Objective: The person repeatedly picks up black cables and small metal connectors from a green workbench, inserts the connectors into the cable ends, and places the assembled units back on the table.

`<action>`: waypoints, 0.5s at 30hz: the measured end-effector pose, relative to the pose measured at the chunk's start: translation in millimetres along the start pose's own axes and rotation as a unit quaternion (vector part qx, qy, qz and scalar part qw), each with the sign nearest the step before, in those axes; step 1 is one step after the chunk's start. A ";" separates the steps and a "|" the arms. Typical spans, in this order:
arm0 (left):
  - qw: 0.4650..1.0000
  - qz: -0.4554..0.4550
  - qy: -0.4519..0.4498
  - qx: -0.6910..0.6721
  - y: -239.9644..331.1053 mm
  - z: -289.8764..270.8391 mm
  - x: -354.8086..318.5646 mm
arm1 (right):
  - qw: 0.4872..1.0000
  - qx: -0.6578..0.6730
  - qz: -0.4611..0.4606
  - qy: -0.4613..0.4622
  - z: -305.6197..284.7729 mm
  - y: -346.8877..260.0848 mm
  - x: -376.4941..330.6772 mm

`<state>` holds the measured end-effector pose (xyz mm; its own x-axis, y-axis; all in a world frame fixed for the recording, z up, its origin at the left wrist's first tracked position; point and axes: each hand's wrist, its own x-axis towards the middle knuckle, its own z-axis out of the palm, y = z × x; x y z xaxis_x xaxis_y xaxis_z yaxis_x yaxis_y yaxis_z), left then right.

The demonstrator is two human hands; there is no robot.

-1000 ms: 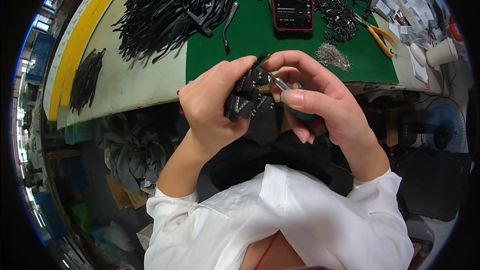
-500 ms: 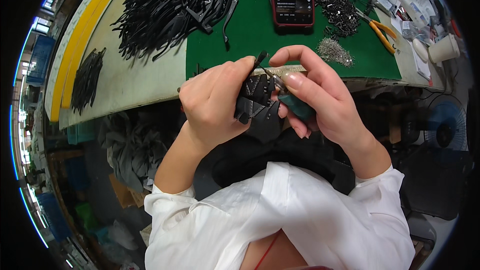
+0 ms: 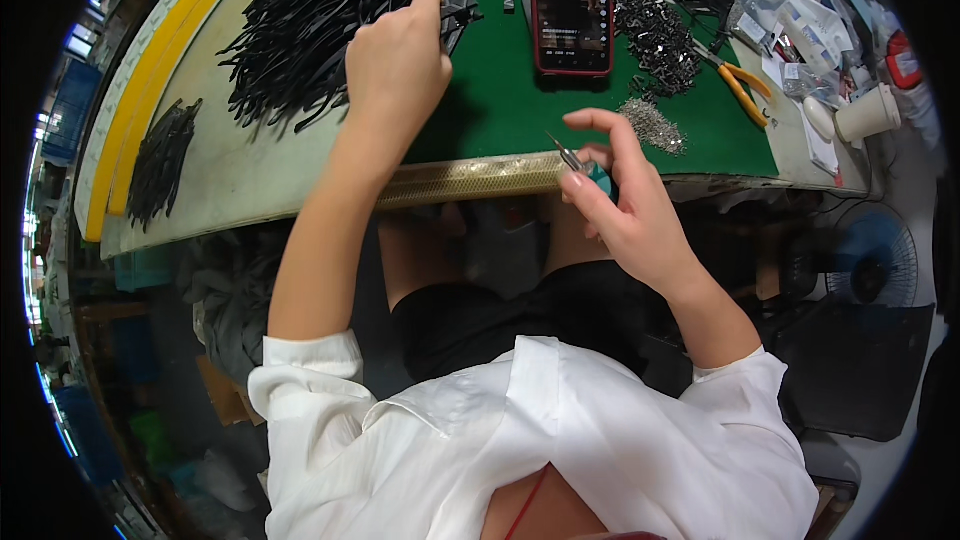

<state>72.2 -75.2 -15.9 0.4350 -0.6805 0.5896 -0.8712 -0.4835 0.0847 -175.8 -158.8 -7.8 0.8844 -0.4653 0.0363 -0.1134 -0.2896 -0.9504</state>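
Note:
At the right edge of a large heap of black eyeglass temples [image 3: 300, 35], my left hand [image 3: 400, 65] is closed around a small bunch of black temples [image 3: 460, 18]. Its fingertips are mostly hidden behind the hand. My right hand [image 3: 635, 210] holds a small screwdriver [image 3: 600, 178] with a green handle, low in the palm over the table's front edge. The thin shaft points up and to the left, touching nothing. The right index finger is raised and bent away from the tool.
A phone [image 3: 571, 15] stands on the green mat [image 3: 480, 120]. To its right lie dark small metal parts [image 3: 655, 35], tiny silver pieces [image 3: 655, 127] and yellow-handled pliers [image 3: 745, 90]. A white cup [image 3: 865, 115] is at far right. A smaller bundle of temples [image 3: 165, 160] lies left, by yellow strips [image 3: 150, 90].
My left hand has moved away from the screwdriver, up and left to the heap, with the black temples. My right hand has stayed near the table edge, still holding the screwdriver.

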 end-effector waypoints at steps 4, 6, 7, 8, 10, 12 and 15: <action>0.976 -0.076 -0.196 0.052 -3.2 24.7 31.8 | 1.000 -0.001 0.011 0.024 -20.9 16.2 -8.4; 0.974 -0.088 -0.204 0.042 -3.5 27.7 36.8 | 0.998 0.002 0.060 0.035 -36.4 12.7 -12.0; 0.972 -0.094 -0.210 0.038 -2.4 28.6 36.3 | 0.997 -0.004 0.047 0.055 -42.7 15.3 -12.5; 0.975 -0.081 -0.204 0.028 -1.8 27.1 35.5 | 0.996 -0.009 0.046 0.075 -48.4 18.7 -12.8; 0.973 -0.080 -0.214 0.024 -0.3 26.5 36.2 | 0.996 -0.038 0.032 0.077 -61.0 25.1 -11.8; 0.972 -0.064 -0.223 0.032 1.7 21.7 35.1 | 0.994 -0.064 0.035 0.080 -74.4 27.0 -9.4; 0.984 -0.037 -0.173 0.016 -4.1 24.9 30.3 | 0.990 -0.107 0.071 0.062 -89.0 20.6 -6.3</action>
<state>94.6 -107.5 -18.4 0.5540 -0.7860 0.2743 -0.8284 -0.5531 0.0883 -224.0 -236.3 -0.1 0.7926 -0.6083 -0.0424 -0.3364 -0.3783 -0.8624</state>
